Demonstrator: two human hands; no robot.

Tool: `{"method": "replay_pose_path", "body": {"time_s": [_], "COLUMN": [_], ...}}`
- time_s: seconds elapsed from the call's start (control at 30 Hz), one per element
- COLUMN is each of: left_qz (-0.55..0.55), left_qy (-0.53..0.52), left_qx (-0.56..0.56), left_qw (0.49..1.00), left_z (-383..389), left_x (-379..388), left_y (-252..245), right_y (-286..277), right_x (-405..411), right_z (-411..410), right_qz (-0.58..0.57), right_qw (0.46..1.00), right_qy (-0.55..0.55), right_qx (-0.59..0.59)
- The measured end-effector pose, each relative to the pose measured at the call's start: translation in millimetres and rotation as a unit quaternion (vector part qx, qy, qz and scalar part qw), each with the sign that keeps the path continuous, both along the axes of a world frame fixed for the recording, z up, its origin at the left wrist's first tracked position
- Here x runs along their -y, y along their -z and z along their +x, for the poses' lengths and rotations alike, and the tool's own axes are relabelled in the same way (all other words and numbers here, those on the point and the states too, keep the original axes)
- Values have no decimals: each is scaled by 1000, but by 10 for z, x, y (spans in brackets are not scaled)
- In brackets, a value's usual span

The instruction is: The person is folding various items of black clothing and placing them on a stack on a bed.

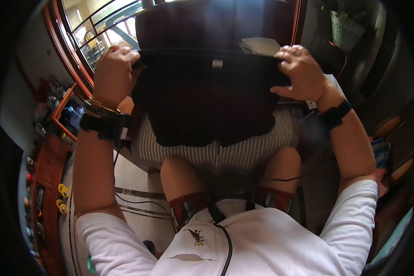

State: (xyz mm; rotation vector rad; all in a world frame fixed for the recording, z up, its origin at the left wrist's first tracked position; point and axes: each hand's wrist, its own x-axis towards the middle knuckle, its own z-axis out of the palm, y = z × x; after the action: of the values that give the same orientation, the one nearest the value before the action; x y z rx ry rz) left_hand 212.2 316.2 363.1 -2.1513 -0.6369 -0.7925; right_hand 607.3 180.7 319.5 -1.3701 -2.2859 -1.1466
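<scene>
A black garment, with a small pale label near its upper edge, is stretched between my two hands. My left hand grips its upper left corner, and my right hand holds the upper right corner with the thumb pointing inward. The cloth spreads in front of my knees, over a seat with a grey and white patterned cover. Its lower edge is uneven and lies on that cover. Which kind of garment it is, I cannot tell.
Behind the garment stands a dark red backrest, with a folded pale cloth by it. A wooden cabinet and yellow-wheeled items are at the left. Footwear is at the right. Thin cables run near my arms and knees.
</scene>
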Motion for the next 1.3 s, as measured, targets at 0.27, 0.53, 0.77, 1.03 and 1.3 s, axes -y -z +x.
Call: {"method": "replay_pose_path", "body": {"time_s": [0.27, 0.53, 0.77, 1.03, 1.3], "left_qz": [1, 36, -392, -592, -453], "left_qy": [-73, 89, 57, 74, 17], "left_qx": [-54, -48, 14, 59, 82], "left_qw": [996, 994, 918, 800, 888], "left_z": [-169, -418, -474, -447, -516], "left_x": [154, 155, 142, 414, 237], "left_y": [-558, -448, -212, -332, -316], "right_y": [-807, -805, -826, -982, -931], "right_x": [-56, 168, 107, 292, 406], "right_z": [9, -184, -60, 152, 131], "right_qz": [71, -28, -197, -174, -328], "right_qw": [979, 983, 950, 951, 866], "right_qy": [-113, -58, -188, -149, -197], "right_qx": [-157, -174, -156, -207, -322]}}
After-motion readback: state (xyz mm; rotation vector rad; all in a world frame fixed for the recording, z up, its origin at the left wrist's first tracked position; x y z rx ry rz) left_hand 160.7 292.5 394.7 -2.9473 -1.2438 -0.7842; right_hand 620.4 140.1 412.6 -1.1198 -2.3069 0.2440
